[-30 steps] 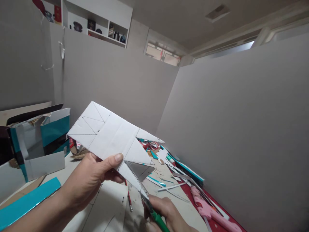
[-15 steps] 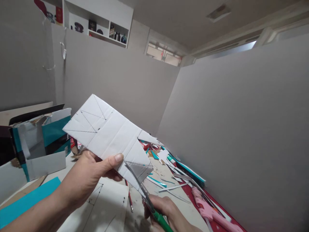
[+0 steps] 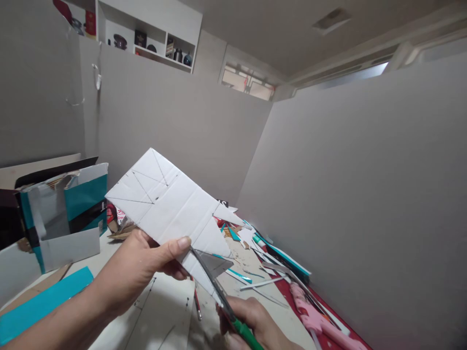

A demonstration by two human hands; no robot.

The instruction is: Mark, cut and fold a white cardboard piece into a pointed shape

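A white cardboard piece [image 3: 178, 204] with pencil lines and fold creases is held up over the table, its lower right side cut into pointed flaps. My left hand [image 3: 146, 257] grips its lower edge, thumb on top and fingers beneath. My right hand [image 3: 251, 316] is closed around the green handle of the scissors [image 3: 215, 287]. The blades reach up to a slit near my left thumb, between a narrow pointed strip and a greyish flap that hangs bent down. My right fingers are partly hidden behind the scissors.
Opened boxes [image 3: 85, 199] stand at the left, near a turquoise sheet [image 3: 47, 301]. A marked sheet [image 3: 164, 311] and a red pencil [image 3: 197, 301] lie below the hands. Scraps and strips [image 3: 251, 238] pile along the wall, with a pink glue gun [image 3: 314, 316] at the right.
The cardboard and my left hand have shifted slightly right. The greyish flap has separated from the neighbouring part and tilts downward. My right hand keeps the scissors in nearly the same place.
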